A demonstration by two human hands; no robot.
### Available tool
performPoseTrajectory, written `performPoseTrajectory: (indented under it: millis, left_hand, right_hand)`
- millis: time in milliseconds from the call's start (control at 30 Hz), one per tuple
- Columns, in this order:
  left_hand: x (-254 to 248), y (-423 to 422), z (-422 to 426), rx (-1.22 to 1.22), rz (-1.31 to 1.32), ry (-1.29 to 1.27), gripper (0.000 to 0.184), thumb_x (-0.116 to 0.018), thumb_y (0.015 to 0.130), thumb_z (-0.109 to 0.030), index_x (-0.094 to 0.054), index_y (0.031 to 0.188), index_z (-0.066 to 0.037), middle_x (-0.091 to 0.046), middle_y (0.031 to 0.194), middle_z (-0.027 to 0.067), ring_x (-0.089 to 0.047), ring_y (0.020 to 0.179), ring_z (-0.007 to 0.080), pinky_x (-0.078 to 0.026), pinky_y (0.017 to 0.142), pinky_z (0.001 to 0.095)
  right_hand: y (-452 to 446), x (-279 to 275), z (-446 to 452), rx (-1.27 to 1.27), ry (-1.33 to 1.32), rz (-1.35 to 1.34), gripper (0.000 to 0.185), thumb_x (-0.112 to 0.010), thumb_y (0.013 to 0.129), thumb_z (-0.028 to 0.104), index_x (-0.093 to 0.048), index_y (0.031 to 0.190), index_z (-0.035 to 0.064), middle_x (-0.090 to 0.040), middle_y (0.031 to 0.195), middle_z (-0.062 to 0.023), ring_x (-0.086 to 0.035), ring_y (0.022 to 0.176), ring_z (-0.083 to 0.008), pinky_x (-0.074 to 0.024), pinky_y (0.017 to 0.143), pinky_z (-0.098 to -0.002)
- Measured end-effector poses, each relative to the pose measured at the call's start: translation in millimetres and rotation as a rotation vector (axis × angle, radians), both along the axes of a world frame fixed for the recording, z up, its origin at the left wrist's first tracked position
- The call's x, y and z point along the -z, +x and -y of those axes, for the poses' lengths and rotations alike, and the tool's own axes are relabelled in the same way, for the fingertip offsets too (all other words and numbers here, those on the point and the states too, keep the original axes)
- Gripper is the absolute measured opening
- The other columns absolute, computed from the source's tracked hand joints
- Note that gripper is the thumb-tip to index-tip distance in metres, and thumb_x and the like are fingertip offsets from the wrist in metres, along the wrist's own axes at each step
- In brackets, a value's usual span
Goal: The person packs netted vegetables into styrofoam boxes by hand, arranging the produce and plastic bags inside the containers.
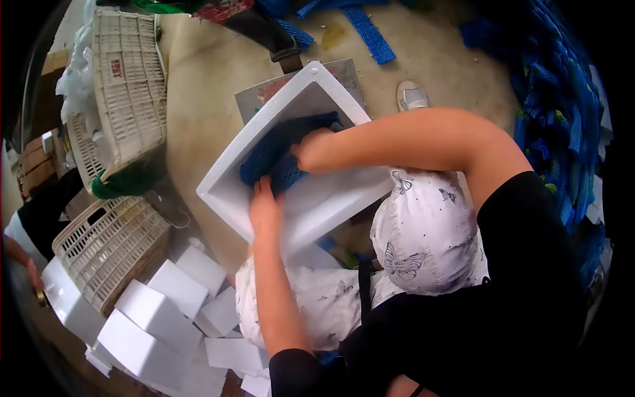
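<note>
An open white foam box (215, 173) sits in front of me, turned cornerwise on a metal plate. Inside it, against the far left wall, lie blue mesh-covered bundles (268, 151); what the mesh covers cannot be made out. My right hand (313, 151) reaches into the box from the right, its fingers curled at the blue mesh and partly hidden. From the near side comes my left hand (266, 204), slightly blurred, with fingers stretched out and their tips touching the near edge of the blue bundles.
The metal plate (250, 104) has a dark post (278, 46) at its far side. Beige plastic crates (132, 86) and several white foam boxes (175, 288) stand at left. Blue mesh bundles (552, 112) are heaped at right. Another person's hand (34, 274) shows at far left.
</note>
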State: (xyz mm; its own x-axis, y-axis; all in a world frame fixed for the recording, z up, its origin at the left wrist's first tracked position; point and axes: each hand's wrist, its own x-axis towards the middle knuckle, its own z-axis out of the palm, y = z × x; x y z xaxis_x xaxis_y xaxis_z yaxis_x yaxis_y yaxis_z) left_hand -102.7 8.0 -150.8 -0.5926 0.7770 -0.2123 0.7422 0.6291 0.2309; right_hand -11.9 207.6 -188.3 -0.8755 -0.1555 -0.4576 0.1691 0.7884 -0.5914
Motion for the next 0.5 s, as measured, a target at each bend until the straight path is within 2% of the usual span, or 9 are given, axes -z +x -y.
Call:
performPoseTrajectory:
  millis: [33, 67, 100, 133, 233, 300, 367, 400, 500]
  left_hand:
    - [16.7, -6.4, 1.2, 0.015, 0.052, -0.129, 0.047, -0.071, 0.074, -0.013, -0.050, 0.115, -0.006, -0.057, 0.108, 0.0179, -0.060, 0.089, 0.0394, -0.050, 0.072, 0.0465]
    - [35.0, -10.5, -6.2, 0.046, 0.112, -0.241, 0.047, -0.070, 0.075, -0.015, -0.050, 0.117, -0.006, -0.056, 0.110, 0.0186, -0.060, 0.090, 0.0391, -0.050, 0.072, 0.0467]
    - [43.1, -15.2, -9.8, 0.058, 0.110, -0.257, 0.049, -0.070, 0.076, -0.016, -0.050, 0.120, -0.006, -0.056, 0.112, 0.0190, -0.061, 0.092, 0.0389, -0.050, 0.074, 0.0465]
    - [46.0, -20.0, -4.7, 0.066, 0.098, -0.274, 0.051, -0.070, 0.077, -0.017, -0.049, 0.122, -0.006, -0.056, 0.114, 0.0194, -0.061, 0.093, 0.0387, -0.051, 0.075, 0.0463]
    - [30.5, -11.0, -17.9, -0.055, 0.097, -0.336, 0.052, -0.070, 0.077, -0.020, -0.049, 0.122, -0.006, -0.055, 0.117, 0.0198, -0.059, 0.099, 0.0389, -0.050, 0.080, 0.0454]
    - [22.4, 4.1, -36.7, -0.130, 0.136, -0.373, 0.051, -0.070, 0.076, -0.020, -0.050, 0.120, -0.007, -0.054, 0.119, 0.0197, -0.057, 0.103, 0.0388, -0.048, 0.084, 0.0464]
    - [27.7, 16.7, -43.2, 0.231, 0.166, 0.053, 0.048, -0.072, 0.073, -0.020, -0.052, 0.116, -0.008, -0.052, 0.120, 0.0187, -0.051, 0.110, 0.0387, -0.042, 0.090, 0.0491]
    - [38.7, 16.3, -43.0, 0.212, 0.226, 0.080, 0.050, -0.072, 0.072, -0.021, -0.053, 0.116, -0.010, -0.051, 0.121, 0.0184, -0.047, 0.111, 0.0385, -0.039, 0.092, 0.0503]
    - [39.3, 17.6, -67.7, 0.310, 0.133, 0.170, 0.052, -0.072, 0.072, -0.023, -0.052, 0.118, -0.010, -0.052, 0.119, 0.0182, -0.050, 0.104, 0.0395, -0.040, 0.090, 0.0490]
  right_hand:
    - [7.3, -1.6, 6.8, -0.034, 0.231, -0.212, 0.038, -0.055, 0.080, 0.025, -0.059, 0.112, 0.0045, -0.061, 0.103, -0.0184, -0.060, 0.087, -0.0318, -0.0474, 0.077, -0.0425]
    - [17.9, 0.6, 6.1, -0.093, 0.508, -0.729, 0.029, -0.055, 0.079, 0.021, -0.062, 0.103, 0.0057, -0.060, 0.101, -0.0160, -0.058, 0.082, -0.0271, -0.0468, 0.069, -0.0372]
    - [19.5, -19.4, 7.4, -0.081, 0.230, -0.424, 0.022, -0.053, 0.080, 0.018, -0.062, 0.096, 0.0044, -0.062, 0.096, -0.0173, -0.061, 0.083, -0.0282, -0.0496, 0.063, -0.0378]
    - [16.7, -14.8, 7.8, -0.136, 0.120, -0.179, 0.021, -0.053, 0.082, 0.018, -0.062, 0.096, 0.0046, -0.065, 0.090, -0.0164, -0.065, 0.082, -0.0291, -0.0524, 0.058, -0.0407]
    - [-18.0, 20.1, 27.5, -0.211, 0.108, 0.062, 0.024, -0.054, 0.084, 0.018, -0.065, 0.103, 0.0091, -0.068, 0.091, -0.0142, -0.068, 0.083, -0.0306, -0.0549, 0.061, -0.0436]
    - [-18.8, 32.9, 26.2, -0.225, 0.070, -0.001, 0.024, -0.056, 0.083, 0.017, -0.067, 0.103, 0.0103, -0.069, 0.091, -0.0133, -0.068, 0.084, -0.0307, -0.0549, 0.062, -0.0444]
    - [-14.3, 16.0, 9.9, -0.227, 0.064, 0.001, 0.022, -0.058, 0.081, 0.017, -0.069, 0.099, 0.0112, -0.069, 0.089, -0.0115, -0.067, 0.083, -0.0304, -0.0541, 0.061, -0.0457]
    - [-2.5, -2.7, 4.2, -0.204, 0.093, 0.076, 0.020, -0.059, 0.080, 0.017, -0.071, 0.095, 0.0108, -0.069, 0.087, -0.0105, -0.067, 0.080, -0.0300, -0.0533, 0.059, -0.0462]
    - [35.0, -9.8, -3.1, -0.301, 0.375, -0.138, 0.015, -0.060, 0.078, 0.017, -0.073, 0.078, 0.0096, -0.068, 0.079, -0.0094, -0.065, 0.071, -0.0277, -0.0484, 0.058, -0.0449]
